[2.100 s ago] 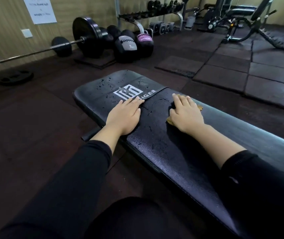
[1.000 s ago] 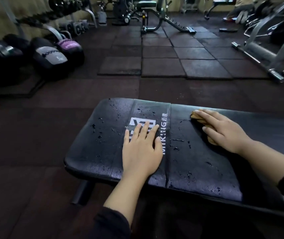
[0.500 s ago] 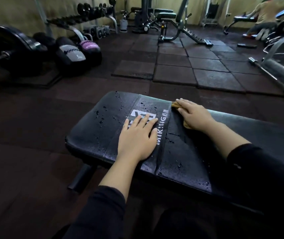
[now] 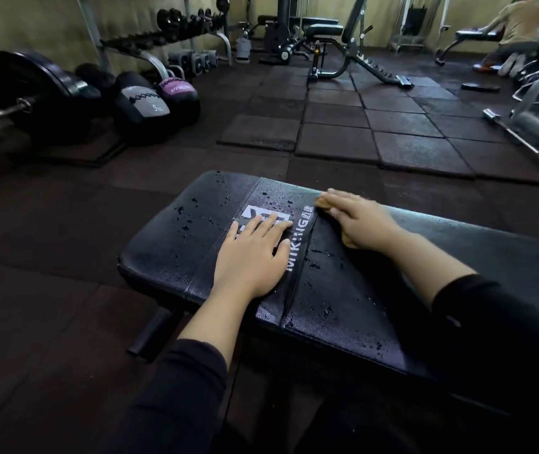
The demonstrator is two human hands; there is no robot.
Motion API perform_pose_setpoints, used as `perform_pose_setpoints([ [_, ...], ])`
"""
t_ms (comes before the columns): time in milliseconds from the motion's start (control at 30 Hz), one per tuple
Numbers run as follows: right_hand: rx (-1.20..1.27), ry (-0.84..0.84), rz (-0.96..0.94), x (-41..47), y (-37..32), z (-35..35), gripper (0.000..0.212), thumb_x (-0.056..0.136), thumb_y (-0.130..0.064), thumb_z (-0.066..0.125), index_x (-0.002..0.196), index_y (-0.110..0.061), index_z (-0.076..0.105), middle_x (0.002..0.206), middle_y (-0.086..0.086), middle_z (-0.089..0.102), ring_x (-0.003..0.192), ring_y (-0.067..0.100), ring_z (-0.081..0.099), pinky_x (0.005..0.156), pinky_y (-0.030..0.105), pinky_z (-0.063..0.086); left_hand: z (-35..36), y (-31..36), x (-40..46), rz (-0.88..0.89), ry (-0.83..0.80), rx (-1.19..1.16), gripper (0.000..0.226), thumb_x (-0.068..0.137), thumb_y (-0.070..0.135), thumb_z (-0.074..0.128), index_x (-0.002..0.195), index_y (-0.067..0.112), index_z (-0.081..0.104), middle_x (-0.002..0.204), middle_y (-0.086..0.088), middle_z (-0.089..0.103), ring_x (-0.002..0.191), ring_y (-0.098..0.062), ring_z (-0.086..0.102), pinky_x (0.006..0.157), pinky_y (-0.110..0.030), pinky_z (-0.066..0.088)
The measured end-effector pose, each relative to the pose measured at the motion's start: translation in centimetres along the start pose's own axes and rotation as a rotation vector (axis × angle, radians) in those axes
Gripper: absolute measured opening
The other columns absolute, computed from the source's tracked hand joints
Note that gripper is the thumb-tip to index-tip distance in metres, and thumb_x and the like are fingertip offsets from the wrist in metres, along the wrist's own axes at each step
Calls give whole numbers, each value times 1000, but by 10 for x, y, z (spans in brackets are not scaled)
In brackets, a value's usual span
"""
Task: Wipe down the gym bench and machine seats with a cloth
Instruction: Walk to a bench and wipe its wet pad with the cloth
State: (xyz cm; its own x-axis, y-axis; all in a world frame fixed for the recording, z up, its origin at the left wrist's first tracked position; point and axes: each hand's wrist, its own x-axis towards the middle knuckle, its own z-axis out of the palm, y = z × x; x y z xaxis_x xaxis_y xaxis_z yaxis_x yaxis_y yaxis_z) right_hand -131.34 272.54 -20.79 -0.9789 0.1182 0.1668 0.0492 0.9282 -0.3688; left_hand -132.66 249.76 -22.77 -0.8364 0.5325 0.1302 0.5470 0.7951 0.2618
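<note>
Left hand (image 4: 251, 253) lies flat, fingers straight, on the white logo of the black bench (image 4: 170, 257) pad, while right hand (image 4: 364, 221) presses flat with straight fingers on a tan cloth (image 4: 322, 203) at the pad's far edge, water droplets (image 4: 193, 221) scattered around.

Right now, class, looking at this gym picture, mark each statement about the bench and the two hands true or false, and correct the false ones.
1. The left hand lies flat on the bench. True.
2. The right hand presses a cloth against the pad. True.
3. The bench is completely dry. False: water droplets dot it.
4. The cloth sits under the left hand. False: it is under the right.
5. Medicine balls rest on the floor at left. True.
</note>
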Motion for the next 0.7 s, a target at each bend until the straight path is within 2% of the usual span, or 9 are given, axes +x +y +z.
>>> perform_pose_setpoints([
  [67,0,-26,-78,-22,-11,4,42,99,-26,42,140,-34,40,150,-14,32,140,10,27,115,36,23,0,0,0,4,-3,0,45,102,44,21,148,44,24,160,17,12,148,-6,6,121,-40,-1],
  [167,42,-90,-271,-67,0,-11,44,98,-23,45,140,-34,41,148,-17,35,137,0,27,115,24,20,-1,0,-1,6,-6,-6,46,102,44,21,148,44,24,160,17,12,148,-6,6,121,-40,-1],
  [233,66,-117,-331,-76,19,-25,43,97,-22,48,138,-34,43,145,-14,40,136,0,32,116,21,19,-1,1,-1,4,-10,-10,46,102,44,21,148,44,23,160,17,12,148,-6,6,121,-40,-1],
  [333,48,-53,-203,-58,29,-26,44,97,-20,48,137,-37,40,147,-9,40,137,9,34,115,23,20,-2,1,-2,3,-10,-16,46,102,44,21,148,44,25,160,17,13,148,-6,7,121,-40,0],
  [433,-34,-13,-31,-43,-3,-12,42,99,-27,42,141,-35,38,151,-12,31,140,11,27,111,27,22,-4,3,-1,2,-8,-25,45,102,43,24,147,44,27,160,16,15,148,-6,8,121,-39,1],
  [567,-5,-22,-138,-76,-42,4,44,100,-28,40,142,-36,35,152,-16,28,140,7,23,109,26,24,-5,3,-1,10,-3,-26,45,103,43,25,147,43,28,160,16,17,147,-7,10,121,-40,2],
  [700,52,-53,-262,-118,-33,-6,43,99,-27,43,140,-37,38,148,-21,31,136,-6,24,105,3,12,-7,3,-3,29,15,-91,42,102,40,32,143,38,39,157,14,27,147,-8,16,121,-39,4],
])
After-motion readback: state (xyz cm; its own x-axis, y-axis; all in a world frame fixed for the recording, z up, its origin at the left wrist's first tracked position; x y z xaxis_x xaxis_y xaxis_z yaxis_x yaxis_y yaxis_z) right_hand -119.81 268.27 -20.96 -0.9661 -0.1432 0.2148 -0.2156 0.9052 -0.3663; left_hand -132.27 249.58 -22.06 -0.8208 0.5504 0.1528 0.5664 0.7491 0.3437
